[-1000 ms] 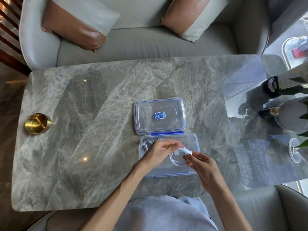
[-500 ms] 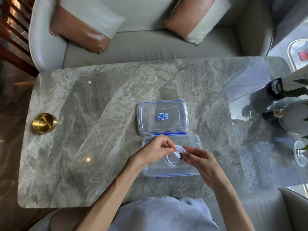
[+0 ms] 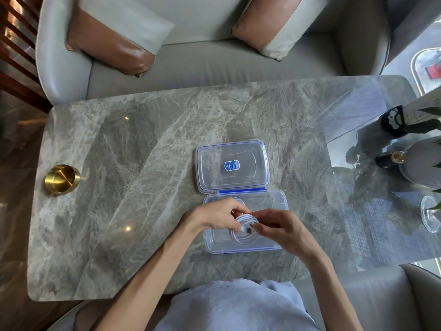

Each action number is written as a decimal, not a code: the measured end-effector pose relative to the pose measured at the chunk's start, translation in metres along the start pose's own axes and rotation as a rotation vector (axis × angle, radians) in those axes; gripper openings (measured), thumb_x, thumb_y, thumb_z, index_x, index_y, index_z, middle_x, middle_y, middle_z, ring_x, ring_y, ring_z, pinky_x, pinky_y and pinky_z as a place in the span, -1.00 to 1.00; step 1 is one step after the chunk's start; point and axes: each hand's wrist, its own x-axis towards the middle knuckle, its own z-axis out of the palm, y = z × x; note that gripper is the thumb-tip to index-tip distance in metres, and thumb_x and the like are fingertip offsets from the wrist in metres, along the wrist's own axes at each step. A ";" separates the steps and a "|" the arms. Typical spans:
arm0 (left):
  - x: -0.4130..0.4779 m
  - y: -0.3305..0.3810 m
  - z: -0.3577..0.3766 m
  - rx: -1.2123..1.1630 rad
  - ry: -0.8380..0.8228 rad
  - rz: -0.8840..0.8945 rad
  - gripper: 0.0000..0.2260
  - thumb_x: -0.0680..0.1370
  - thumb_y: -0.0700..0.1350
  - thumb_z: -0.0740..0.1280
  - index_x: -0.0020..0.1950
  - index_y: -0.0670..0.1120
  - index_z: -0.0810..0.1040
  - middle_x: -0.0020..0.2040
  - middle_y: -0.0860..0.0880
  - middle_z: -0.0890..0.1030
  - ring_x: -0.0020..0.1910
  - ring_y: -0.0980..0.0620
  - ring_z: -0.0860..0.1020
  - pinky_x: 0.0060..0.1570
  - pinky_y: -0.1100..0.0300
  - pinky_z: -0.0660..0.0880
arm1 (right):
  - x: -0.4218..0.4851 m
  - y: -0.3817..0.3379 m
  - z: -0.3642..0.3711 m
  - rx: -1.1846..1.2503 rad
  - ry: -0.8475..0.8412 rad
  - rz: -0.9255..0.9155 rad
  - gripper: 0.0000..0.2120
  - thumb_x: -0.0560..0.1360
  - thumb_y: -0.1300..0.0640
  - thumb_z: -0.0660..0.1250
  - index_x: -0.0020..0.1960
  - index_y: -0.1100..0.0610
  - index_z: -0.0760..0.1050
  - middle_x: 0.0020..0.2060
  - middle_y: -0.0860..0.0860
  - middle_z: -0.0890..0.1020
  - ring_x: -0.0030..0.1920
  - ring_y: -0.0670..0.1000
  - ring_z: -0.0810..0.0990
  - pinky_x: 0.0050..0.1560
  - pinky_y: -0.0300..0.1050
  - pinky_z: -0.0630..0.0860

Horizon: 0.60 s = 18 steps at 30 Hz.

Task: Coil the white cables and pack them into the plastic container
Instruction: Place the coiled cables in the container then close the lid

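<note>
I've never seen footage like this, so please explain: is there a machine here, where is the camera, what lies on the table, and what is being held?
No machine: a person works with two bare hands. The camera is worn on their head and looks down, so the arms enter from below. On the marble table lies a clear plastic container, its lid lying open beyond it, and a brass bowl to the left; bottles stand at the right. The left hand holds a coiled white cable over the container, and the right hand pinches its plug end.
</note>
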 end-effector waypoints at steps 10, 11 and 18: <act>-0.009 -0.002 0.002 -0.340 -0.152 -0.023 -0.65 0.46 -0.41 0.33 0.24 -0.25 0.55 -0.03 -0.12 0.58 -0.06 0.02 0.49 -0.10 0.19 0.42 | -0.009 0.000 -0.002 0.033 -0.062 0.028 -0.76 0.55 0.17 0.38 0.20 0.02 0.64 0.01 0.06 0.75 0.07 0.17 0.69 0.19 0.07 0.56; -0.008 -0.005 0.006 -0.371 -0.121 -0.020 -0.63 0.46 -0.42 0.32 0.25 -0.24 0.55 -0.02 -0.11 0.58 -0.06 0.04 0.50 -0.09 0.22 0.44 | -0.009 -0.002 -0.004 0.008 -0.072 0.032 -0.76 0.55 0.16 0.39 0.21 0.01 0.64 0.00 0.07 0.75 0.01 0.13 0.70 0.17 0.05 0.57; -0.001 -0.007 0.029 -0.152 0.014 0.031 -0.80 0.44 -0.23 0.30 -0.20 0.09 0.55 -0.30 0.13 0.52 -0.30 0.18 0.44 -0.19 0.16 0.38 | -0.009 -0.001 -0.005 0.071 -0.089 0.001 -0.77 0.52 0.13 0.41 0.16 -0.03 0.67 0.00 0.00 0.75 -0.01 -0.13 0.68 0.04 -0.31 0.56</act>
